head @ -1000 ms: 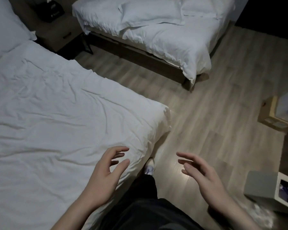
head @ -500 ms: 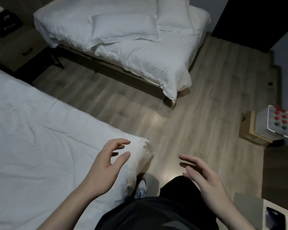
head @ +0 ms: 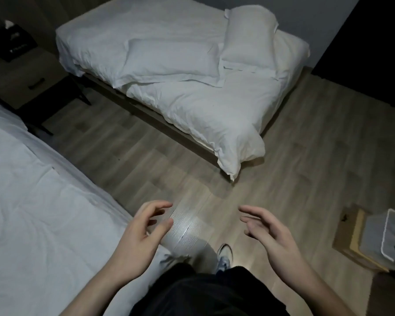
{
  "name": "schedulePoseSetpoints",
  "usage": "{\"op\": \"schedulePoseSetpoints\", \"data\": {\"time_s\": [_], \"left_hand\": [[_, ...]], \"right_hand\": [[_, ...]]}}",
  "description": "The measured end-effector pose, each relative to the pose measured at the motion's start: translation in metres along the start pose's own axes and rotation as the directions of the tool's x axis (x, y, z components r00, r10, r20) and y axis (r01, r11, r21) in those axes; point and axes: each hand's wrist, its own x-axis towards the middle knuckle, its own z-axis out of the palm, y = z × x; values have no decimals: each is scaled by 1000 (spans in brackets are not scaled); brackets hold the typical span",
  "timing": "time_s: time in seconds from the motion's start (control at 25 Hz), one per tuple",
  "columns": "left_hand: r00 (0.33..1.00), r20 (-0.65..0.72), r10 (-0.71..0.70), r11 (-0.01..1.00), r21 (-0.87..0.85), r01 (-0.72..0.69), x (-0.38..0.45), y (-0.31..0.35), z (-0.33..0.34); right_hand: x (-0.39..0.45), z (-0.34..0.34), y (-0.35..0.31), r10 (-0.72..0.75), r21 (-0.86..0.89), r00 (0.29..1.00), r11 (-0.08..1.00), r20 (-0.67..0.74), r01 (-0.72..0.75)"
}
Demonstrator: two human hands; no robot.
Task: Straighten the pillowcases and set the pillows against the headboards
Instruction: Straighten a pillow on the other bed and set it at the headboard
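Observation:
Two white pillows lie on the far bed (head: 214, 115). One pillow (head: 171, 59) lies flat across the middle of it, the other pillow (head: 249, 37) sits at the far right, near the wall. My left hand (head: 144, 233) hovers over the corner of the near bed (head: 32, 213), fingers apart and curled, holding nothing. My right hand (head: 269, 233) hangs over the wooden floor, fingers spread and empty. Both hands are far from the pillows.
A dark nightstand (head: 25, 74) with a black tissue box (head: 12, 44) stands between the beds at the upper left. A cardboard box with a white tray of coloured dots (head: 374, 240) sits on the floor at right. My foot (head: 224, 256) shows below.
The view has swung right, from the near bed toward the far bed, which now fills more of the frame. Both hands stay open and empty, now mostly over the floor.

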Motion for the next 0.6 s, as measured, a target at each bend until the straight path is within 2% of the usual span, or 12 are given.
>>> {"op": "schedulePoseSetpoints", "data": {"time_s": [0.2,0.36,0.48,0.6], "left_hand": [[991,-132,-3,999,-39,-2,63,51,21],[987,-154,-46,997,-72,36,125,62,30],[992,-117,-37,998,-55,31,188,63,34],[998,-56,20,1000,-8,-21,262,72,34]], "right_hand": [[104,-62,-45,-58,-41,990,997,130,64],[169,-79,-59,-15,-65,978,997,208,29],[205,-93,-59,57,-48,980,998,189,-49],[240,-109,-71,57,-41,992,998,109,-53]]}}
